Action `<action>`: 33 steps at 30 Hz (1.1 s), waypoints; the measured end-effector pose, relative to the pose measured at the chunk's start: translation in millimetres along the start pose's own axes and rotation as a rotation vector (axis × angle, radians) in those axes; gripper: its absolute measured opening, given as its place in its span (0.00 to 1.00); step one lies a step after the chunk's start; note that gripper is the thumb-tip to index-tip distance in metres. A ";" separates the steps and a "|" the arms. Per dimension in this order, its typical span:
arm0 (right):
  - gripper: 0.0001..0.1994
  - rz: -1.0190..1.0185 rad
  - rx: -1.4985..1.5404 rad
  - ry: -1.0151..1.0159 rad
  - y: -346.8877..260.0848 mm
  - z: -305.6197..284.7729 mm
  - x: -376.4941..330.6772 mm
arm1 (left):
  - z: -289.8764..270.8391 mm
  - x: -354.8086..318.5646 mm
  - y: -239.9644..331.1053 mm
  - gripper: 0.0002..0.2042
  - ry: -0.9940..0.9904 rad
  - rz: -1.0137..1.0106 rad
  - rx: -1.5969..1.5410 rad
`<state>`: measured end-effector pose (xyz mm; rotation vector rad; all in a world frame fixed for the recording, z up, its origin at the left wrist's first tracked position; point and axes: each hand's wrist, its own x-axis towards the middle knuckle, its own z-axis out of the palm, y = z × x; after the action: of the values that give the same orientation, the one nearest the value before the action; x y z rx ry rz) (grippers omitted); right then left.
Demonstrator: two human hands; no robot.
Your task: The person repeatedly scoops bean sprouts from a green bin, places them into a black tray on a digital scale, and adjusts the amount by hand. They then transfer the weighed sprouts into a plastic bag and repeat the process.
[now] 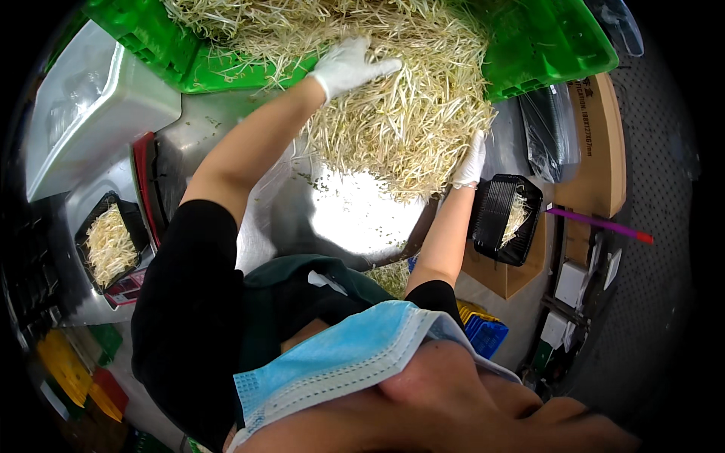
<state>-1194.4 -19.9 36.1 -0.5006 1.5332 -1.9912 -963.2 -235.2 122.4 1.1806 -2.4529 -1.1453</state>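
Note:
A big heap of bean sprouts (408,113) spills from the green crate (544,53) onto the metal table (283,196). My left hand (351,69), in a white glove, lies on the heap near the crate's edge, thumb and fingers spread. Against the heap's right side rests my right hand (471,160), also gloved, its fingers stretched out and partly hidden by sprouts. Just right of that hand is a stack of black trays (495,215), with some sprouts in the top one.
At the left, another black tray (136,219) of sprouts sits on a scale (127,291), beside a whitish plastic bin (143,98). On the right stand a cardboard box (604,151) and clear plastic packaging (547,132). A purple stick (596,220) juts out past the trays.

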 end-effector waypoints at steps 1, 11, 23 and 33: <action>0.23 -0.019 -0.014 0.009 3.9 1.0 0.9 | 16.4 20.6 -10.5 0.54 0.047 0.008 -0.094; 0.33 0.145 0.125 0.038 -6.4 54.7 -57.9 | 54.4 31.2 -17.2 0.51 -0.211 -0.045 -0.548; 0.50 0.428 -0.384 -0.448 24.9 133.3 -259.5 | -57.1 -58.2 -78.0 0.27 -0.382 -0.045 -0.015; 0.16 0.259 -0.938 -0.210 5.1 -2.0 -83.4 | 11.7 -265.9 -47.7 0.25 0.612 0.331 0.234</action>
<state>-1130.5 34.1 34.7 -0.7811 2.1934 -0.9001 -763.6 -52.7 120.8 0.9418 -2.2052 -0.3403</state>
